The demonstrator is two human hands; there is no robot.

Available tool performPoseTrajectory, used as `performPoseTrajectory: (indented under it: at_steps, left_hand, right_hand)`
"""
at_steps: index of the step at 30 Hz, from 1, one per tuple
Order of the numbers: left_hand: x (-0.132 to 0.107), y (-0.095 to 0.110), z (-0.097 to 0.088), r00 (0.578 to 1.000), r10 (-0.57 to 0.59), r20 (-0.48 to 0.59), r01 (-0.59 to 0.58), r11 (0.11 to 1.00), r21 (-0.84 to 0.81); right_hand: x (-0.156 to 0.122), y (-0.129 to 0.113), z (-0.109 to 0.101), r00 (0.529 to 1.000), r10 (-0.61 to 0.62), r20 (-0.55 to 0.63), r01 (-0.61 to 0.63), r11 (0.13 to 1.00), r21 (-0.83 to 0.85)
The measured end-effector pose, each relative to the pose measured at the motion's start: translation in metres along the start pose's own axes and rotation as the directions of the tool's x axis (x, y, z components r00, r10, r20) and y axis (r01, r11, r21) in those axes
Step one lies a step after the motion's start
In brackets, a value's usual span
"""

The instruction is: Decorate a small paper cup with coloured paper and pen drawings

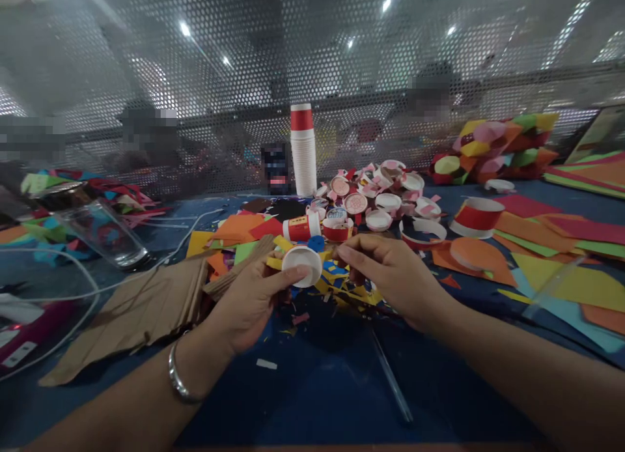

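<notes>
My left hand [258,292] grips a white paper cup base [303,276], thumb across its inside and the round opening facing me. Yellow paper strips [275,263] stick out beside its rim. Just right of it is my right hand [385,266], thumb and fingers pinched together; whatever is between them, if anything, is too small to make out. Behind and below the hands lie yellow and blue paper scraps [336,279]. A red paper cup [300,228] rests on its side just beyond the held piece.
A tall stack of paper cups [303,162] stands at the back beside a heap of cut cup bases [385,201]. Cardboard [141,309] and a glass [100,227] are left, coloured paper [571,276] right. A clear rod [390,370] lies in front. Perforated metal [244,68] rises behind.
</notes>
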State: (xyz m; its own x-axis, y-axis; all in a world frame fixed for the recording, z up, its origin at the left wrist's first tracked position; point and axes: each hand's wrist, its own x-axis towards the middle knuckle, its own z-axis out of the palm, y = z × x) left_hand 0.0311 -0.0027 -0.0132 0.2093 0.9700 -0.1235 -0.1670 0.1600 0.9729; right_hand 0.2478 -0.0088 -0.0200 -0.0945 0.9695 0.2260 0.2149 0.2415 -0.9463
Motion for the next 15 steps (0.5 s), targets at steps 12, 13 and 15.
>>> performPoseTrajectory:
  at_steps: [12, 13, 15]
  left_hand:
    - [-0.006, 0.003, 0.012, 0.996, 0.044, -0.073, -0.057, 0.978, -0.200]
    - [-0.006, 0.002, 0.013, 0.997, 0.042, -0.065, -0.054, 0.980, -0.193]
    - [-0.006, 0.001, 0.013, 0.998, 0.036, -0.056, -0.045, 0.984, -0.170]
  right_hand:
    - [-0.013, -0.007, 0.010, 0.996, 0.013, 0.088, -0.012, 1.000, -0.017]
    - [-0.013, -0.006, 0.011, 0.994, 0.016, 0.108, -0.015, 1.000, -0.011]
    - [-0.015, -0.006, 0.014, 0.988, 0.012, 0.155, -0.013, 1.000, 0.003]
